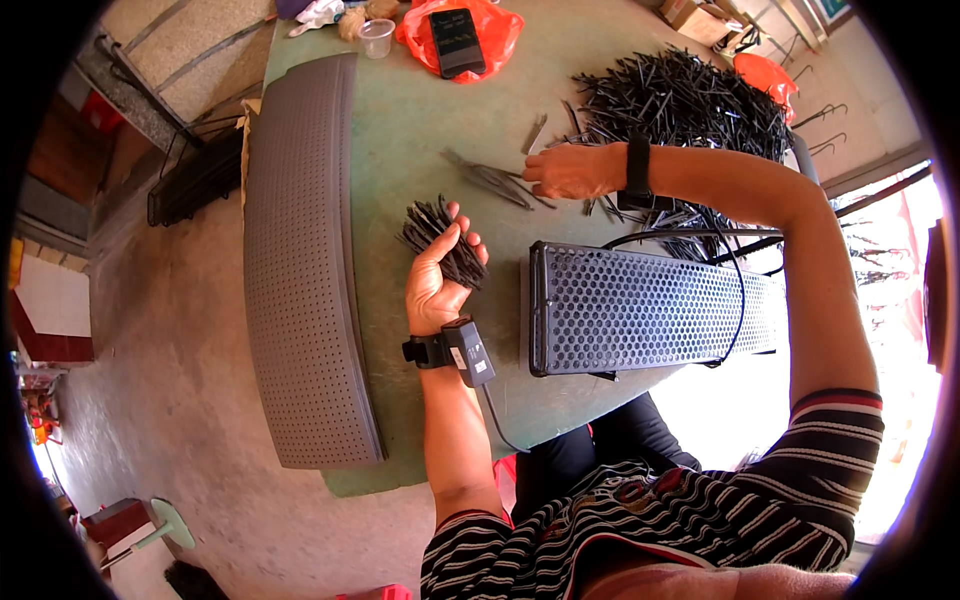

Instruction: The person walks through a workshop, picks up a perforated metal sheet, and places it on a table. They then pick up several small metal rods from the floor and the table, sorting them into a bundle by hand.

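My left hand [440, 275] is closed around a bundle of thin black strips [462, 262], palm up above the green table [400, 120]. The strips fan out past the fingers and thumb. Farther right, my right hand [575, 172] reaches over the tabletop with its fingers bent together. Its fingertips are at the edge of a small, loose bunch of thin dark pieces [490, 183]. Whether a piece sits between those fingertips is too small to make out. Behind the right hand and forearm spreads a large heap of black strips [690, 100], which the arm partly hides.
A black perforated metal box [640, 310] with a cable stands at the near right. A long grey perforated panel [300, 260] runs along the left side. At the back are a red plastic bag [505, 30], a phone [457, 43] and a clear cup [376, 38].
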`<state>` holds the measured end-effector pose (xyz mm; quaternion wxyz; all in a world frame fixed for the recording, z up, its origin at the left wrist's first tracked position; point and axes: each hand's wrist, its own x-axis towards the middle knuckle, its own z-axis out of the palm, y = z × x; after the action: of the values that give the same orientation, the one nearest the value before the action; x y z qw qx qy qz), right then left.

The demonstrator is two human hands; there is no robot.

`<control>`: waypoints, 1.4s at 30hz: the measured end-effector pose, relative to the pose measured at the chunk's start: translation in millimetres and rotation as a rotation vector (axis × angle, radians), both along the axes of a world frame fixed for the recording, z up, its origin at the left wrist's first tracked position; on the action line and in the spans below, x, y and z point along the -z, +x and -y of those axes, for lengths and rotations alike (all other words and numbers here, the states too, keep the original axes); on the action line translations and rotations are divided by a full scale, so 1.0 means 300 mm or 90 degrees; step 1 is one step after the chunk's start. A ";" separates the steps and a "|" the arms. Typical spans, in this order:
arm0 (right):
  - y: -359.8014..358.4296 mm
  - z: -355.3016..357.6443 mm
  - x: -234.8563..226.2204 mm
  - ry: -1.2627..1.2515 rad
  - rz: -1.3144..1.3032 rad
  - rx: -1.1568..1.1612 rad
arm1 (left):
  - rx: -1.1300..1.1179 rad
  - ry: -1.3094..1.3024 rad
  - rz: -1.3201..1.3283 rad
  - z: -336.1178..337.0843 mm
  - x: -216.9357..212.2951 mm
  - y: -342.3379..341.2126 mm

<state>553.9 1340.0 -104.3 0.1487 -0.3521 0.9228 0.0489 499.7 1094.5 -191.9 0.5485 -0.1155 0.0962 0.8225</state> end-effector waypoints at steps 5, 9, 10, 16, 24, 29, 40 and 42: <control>0.038 -0.078 -0.016 -0.126 0.134 0.291 | -0.009 -0.009 -0.003 -0.013 0.003 0.007; -0.026 -0.077 -0.062 -0.177 0.051 0.426 | -0.036 0.010 -0.004 0.000 0.006 0.000; -0.041 -0.089 -0.066 -0.188 0.048 0.466 | -0.046 0.006 -0.007 -0.005 0.005 0.005; -0.135 -0.086 0.053 -0.158 0.111 0.551 | -0.097 -0.007 0.010 -0.006 -0.028 0.025; -0.128 -0.058 0.141 -0.053 0.039 0.527 | -0.086 0.015 -0.039 0.000 -0.016 0.013; -0.141 -0.027 0.032 -0.287 0.234 0.717 | -0.087 -0.023 0.018 -0.004 -0.016 0.013; -0.148 0.250 -0.115 -0.368 0.478 0.551 | -0.091 -0.035 -0.036 -0.007 -0.030 0.013; -0.173 0.215 -0.080 -0.363 0.373 0.542 | -0.113 -0.061 -0.030 -0.003 -0.033 0.019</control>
<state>501.9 1275.5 -80.3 0.3032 0.0246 0.8801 -0.3645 505.4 1095.4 -182.1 0.4646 -0.1300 0.1378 0.8650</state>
